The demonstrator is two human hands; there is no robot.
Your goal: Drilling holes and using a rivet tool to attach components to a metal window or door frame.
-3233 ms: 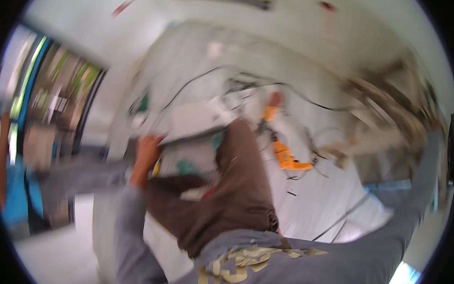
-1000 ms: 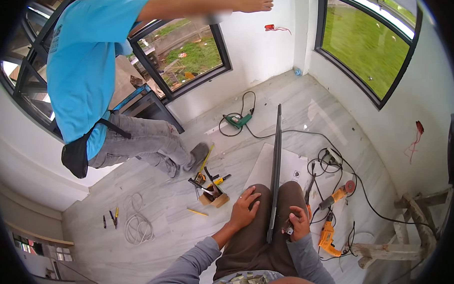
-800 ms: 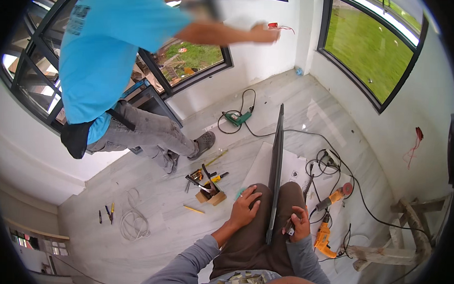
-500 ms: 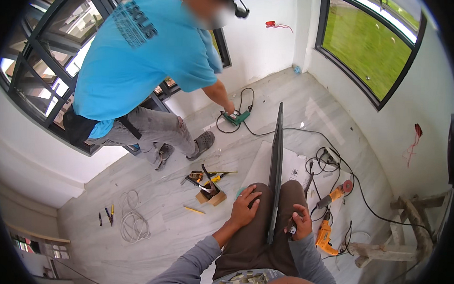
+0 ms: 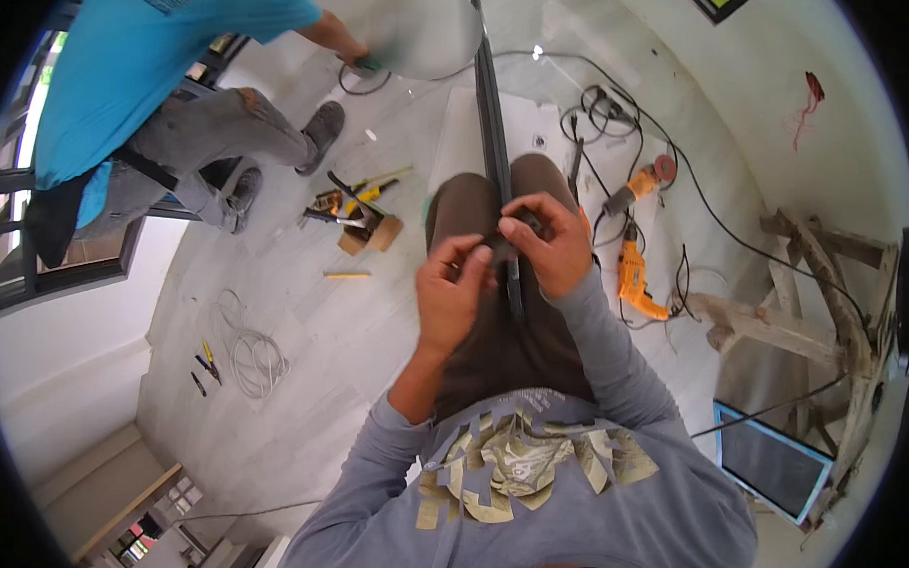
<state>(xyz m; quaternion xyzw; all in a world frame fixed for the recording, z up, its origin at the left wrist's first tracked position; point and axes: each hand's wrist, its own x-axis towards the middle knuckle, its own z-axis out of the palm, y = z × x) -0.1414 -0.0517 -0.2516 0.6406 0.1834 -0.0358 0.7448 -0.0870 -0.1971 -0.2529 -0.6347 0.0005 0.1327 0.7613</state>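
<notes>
A long black metal profile [image 5: 492, 125] lies lengthwise between my knees, its near end by my lap. Above it my two hands meet with bent fingers. My left hand [image 5: 450, 292] has thumb and fingertips pressed together around a small dark piece [image 5: 500, 248], too small to name. My right hand [image 5: 558, 250] closes thumb and forefinger at the same piece from the other side. Most of the piece is hidden by my fingers.
At right lie an orange drill [image 5: 637, 280], an angle grinder [image 5: 633, 190] and cables, near a wooden sawhorse [image 5: 773, 330]. Left are a small box of hand tools [image 5: 371, 231], a yellow pencil [image 5: 347, 275] and coiled cable [image 5: 257, 362]. A co-worker [image 5: 161, 83] in blue bends at far left.
My hands have left my thighs and come together over the profile, around a small dark piece. My view has tilted down toward my lap. The co-worker still reaches to the green tool.
</notes>
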